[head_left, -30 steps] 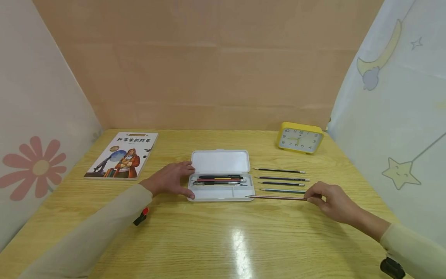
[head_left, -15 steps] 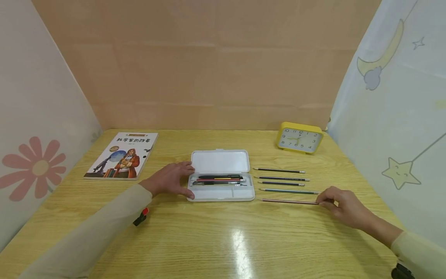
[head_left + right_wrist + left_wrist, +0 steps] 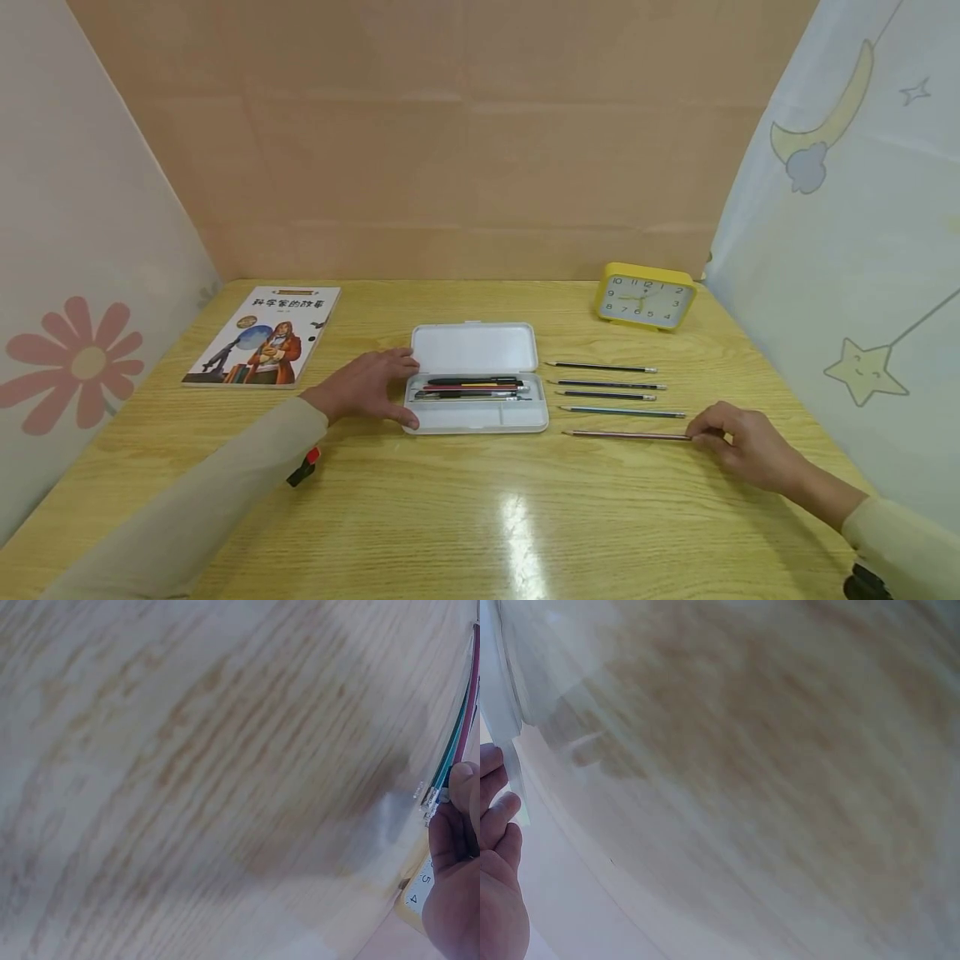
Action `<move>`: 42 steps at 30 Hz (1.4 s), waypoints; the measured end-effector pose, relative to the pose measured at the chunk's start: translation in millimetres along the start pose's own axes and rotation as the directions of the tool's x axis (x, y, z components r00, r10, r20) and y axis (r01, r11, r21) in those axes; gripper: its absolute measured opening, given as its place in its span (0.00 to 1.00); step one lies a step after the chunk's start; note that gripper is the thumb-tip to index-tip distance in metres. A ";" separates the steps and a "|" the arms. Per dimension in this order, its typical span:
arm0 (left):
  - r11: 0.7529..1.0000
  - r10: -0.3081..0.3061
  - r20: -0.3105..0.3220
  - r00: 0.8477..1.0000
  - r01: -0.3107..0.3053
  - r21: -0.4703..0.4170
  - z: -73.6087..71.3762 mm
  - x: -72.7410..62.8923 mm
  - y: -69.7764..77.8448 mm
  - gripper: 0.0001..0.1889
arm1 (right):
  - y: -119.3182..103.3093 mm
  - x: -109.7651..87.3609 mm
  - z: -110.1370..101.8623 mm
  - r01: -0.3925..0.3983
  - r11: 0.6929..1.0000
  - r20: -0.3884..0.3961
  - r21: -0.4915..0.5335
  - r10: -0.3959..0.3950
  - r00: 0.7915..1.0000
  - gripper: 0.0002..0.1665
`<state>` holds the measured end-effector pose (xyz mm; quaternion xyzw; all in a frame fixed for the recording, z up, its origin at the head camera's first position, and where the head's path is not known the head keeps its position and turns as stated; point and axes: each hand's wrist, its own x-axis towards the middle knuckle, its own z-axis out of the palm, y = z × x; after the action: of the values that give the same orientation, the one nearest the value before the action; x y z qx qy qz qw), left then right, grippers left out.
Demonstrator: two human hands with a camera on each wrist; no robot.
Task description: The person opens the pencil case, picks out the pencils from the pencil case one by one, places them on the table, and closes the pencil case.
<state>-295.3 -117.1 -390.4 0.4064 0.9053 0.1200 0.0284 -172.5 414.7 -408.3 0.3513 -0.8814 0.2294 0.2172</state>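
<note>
A white pencil case (image 3: 457,419) lies with its lid raised, several pens and pencils (image 3: 472,384) in its rear compartment. My left hand (image 3: 369,383) rests against the case's left end, thumb at the front corner and fingers by the lid hinge. In the left wrist view, the fingers (image 3: 508,804) touch a white edge. My right hand (image 3: 738,446) pinches the rear end of a reddish-brown pencil (image 3: 622,434), low over or on the table, tip pointing left. Behind it lie a teal pencil (image 3: 622,412) and three dark pencils (image 3: 603,367) in a rough row.
A yellow alarm clock (image 3: 647,297) stands at the back right of the wooden table (image 3: 420,508). At the back left lies a book (image 3: 262,337) with an illustrated cover. Fabric walls (image 3: 847,275) stand at the sides and back.
My right hand has moved right and slightly toward me with the reddish-brown pencil, drawing its tip away from the case to the front of the row. The left hand has stayed in place.
</note>
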 end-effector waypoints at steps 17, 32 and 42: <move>1.000 -0.001 0.002 1.000 0.001 0.010 0.2 1.4 1.6 0.51 | 2.4 -2.9 5.3 -0.009 0.999 -0.006 -0.032 0.009 1.000 0.22; 1.000 -0.004 0.008 1.000 0.004 0.010 -2.4 -0.2 4.2 0.49 | 3.3 -5.4 8.1 -0.028 0.999 -0.002 -0.031 0.028 1.000 0.10; 1.000 0.004 -0.002 1.000 -0.004 0.012 -1.1 -0.3 2.0 0.49 | 1.0 3.1 3.6 0.001 1.000 -0.025 -0.028 -0.002 1.000 0.16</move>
<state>-293.8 -116.3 -388.8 0.4081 0.9053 0.1149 0.0245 -176.1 411.7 -409.8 0.3459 -0.8815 0.2213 0.2333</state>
